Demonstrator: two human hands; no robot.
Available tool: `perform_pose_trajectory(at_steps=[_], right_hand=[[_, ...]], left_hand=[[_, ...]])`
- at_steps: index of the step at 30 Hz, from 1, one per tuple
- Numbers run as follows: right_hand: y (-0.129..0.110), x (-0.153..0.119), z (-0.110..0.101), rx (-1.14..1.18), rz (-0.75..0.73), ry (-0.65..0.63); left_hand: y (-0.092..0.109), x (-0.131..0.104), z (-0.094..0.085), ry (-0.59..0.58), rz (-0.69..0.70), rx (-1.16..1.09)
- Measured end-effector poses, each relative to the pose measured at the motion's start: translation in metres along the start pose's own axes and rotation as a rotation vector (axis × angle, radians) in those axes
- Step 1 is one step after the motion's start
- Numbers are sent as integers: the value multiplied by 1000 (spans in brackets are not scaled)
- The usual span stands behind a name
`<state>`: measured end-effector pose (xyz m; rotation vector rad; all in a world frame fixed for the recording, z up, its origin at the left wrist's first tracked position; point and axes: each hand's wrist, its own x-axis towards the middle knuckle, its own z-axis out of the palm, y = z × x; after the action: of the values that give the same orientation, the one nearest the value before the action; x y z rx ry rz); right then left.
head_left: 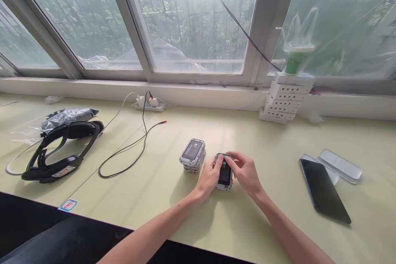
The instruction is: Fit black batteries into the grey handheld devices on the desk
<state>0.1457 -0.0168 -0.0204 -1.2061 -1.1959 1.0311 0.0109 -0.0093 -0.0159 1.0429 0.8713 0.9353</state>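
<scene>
Both my hands are on a small white casing with a black battery (225, 175) set in it, in the middle of the table. My left hand (209, 178) grips its left side, the thumb on its upper face. My right hand (246, 170) holds the upper right side, its thumb also pressed on the face near the top edge. The fingers beneath and behind it are partly hidden. Just left of my left hand stands a stack of similar casings (192, 152); the top one shows a black battery with "3000" printed on it.
To the right lies a black phone (324, 189) beside clear plastic cases (339, 166). White boxes (283, 101) are piled by the window, a green cup (293, 61) on top. At left are a black headset (62, 152), a black cable (123, 169) and a power strip (151, 106).
</scene>
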Motion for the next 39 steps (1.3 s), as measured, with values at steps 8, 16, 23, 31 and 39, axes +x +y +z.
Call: perform_pose_trajectory(at_steps=[8, 16, 23, 31, 39], right_hand=[[-1, -1, -1, -27, -29, -6], [3, 2, -2, -18, -5, 21], [9, 11, -10, 174, 156, 210], [7, 5, -4, 302, 104, 131], [-10, -2, 2, 268, 10, 37]], left_hand=[[0, 1, -1, 4, 10, 37], [-2, 4, -3, 9, 27, 113], [1, -2, -5, 84, 196, 525], [11, -23, 10, 125, 495, 959], [65, -38, -24, 291, 626, 1157]])
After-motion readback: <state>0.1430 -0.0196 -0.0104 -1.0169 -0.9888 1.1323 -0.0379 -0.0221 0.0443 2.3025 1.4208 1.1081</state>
